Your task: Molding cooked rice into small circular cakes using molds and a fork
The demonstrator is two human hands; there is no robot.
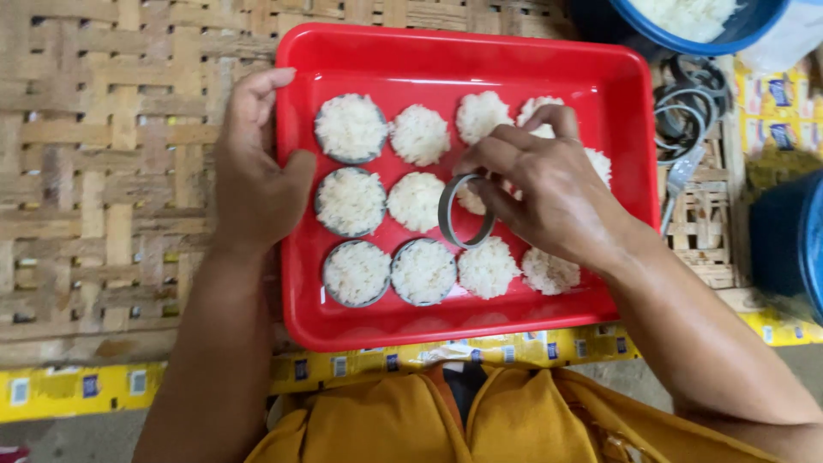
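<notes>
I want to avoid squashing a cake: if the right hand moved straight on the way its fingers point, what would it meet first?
The right hand points left, holding a metal ring. First in line is probably the unringed middle rice cake, though height above it is unclear.

blue bowl (686, 34) cut off, rice cakes (600, 163) partly hidden

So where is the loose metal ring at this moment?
In the head view, the metal ring is held in the right hand fingers, tilted above the middle of the red tray, among the rice cakes.
</notes>
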